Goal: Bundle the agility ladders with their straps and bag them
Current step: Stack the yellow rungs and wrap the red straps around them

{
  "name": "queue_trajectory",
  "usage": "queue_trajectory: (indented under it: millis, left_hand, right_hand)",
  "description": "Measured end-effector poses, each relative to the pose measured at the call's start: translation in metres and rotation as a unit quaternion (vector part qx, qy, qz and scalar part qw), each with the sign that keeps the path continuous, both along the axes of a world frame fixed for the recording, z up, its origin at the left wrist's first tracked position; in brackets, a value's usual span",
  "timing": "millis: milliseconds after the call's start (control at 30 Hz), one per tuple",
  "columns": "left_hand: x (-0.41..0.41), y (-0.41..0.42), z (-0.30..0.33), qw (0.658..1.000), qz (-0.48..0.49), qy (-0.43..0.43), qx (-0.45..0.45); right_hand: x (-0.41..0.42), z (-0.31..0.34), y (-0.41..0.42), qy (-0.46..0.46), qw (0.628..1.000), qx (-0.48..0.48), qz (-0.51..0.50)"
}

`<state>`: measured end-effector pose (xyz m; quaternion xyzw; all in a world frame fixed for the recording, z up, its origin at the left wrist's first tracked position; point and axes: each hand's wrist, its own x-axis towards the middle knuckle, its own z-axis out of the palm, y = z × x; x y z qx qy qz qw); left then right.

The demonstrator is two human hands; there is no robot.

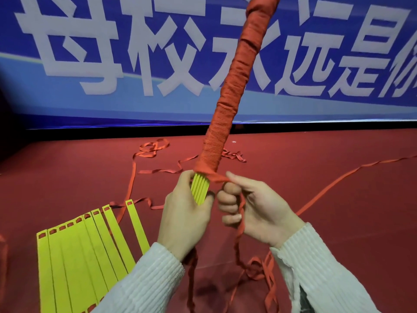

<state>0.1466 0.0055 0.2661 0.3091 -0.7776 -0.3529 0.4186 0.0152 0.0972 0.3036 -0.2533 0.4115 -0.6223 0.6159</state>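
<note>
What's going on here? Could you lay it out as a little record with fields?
Activity: winding a red strap around stacked yellow rungs
Bundle: held up tilted, wrapped in strap nearly to its lower end
Left hand: grips the bare yellow rung ends
Right hand: pinches the strap at the wrap's edge
Second ladder: yellow rungs fanned on the floor, lower left
Loose straps: strewn over the red floor
Backdrop: blue banner with white characters
Bag: none in view
</note>
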Motion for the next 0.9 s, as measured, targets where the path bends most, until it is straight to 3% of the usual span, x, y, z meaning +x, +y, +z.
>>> queue_trajectory:
  millis: [33,100,167,433,667,733,833,900]
  left_hand:
    - [0.000,0.000,0.000,1.000,0.003,0.002,0.000]
    - [0.000,-0.001,0.002,1.000,0.009,0.009,-0.003]
    - [0.001,-0.001,0.004,1.000,0.013,0.014,0.000]
    - [0.003,-0.004,0.004,0.999,0.026,0.022,0.017]
    - [0.002,0.000,0.004,0.999,0.021,0.021,0.011]
    - [0.001,0.002,0.006,0.999,0.020,0.025,0.018]
    - [0.000,0.004,0.006,0.998,0.006,0.037,0.046]
    - [0.000,0.005,0.005,0.998,0.000,0.038,0.050]
  right_hand:
    - [0.000,-0.003,-0.002,0.073,0.997,0.011,-0.026]
    - [0.004,-0.003,-0.002,0.266,0.956,-0.007,-0.122]
    - [0.003,-0.001,-0.004,0.346,0.917,-0.065,-0.187]
    - [0.006,0.002,-0.001,0.386,0.896,-0.144,-0.165]
    - [0.010,0.004,-0.004,0.357,0.916,-0.118,-0.139]
    - [0.009,0.004,-0.004,0.385,0.901,-0.109,-0.168]
    - [0.004,0.005,-0.002,0.467,0.847,-0.127,-0.220]
    - [0.001,0.008,0.001,0.474,0.838,-0.146,-0.227]
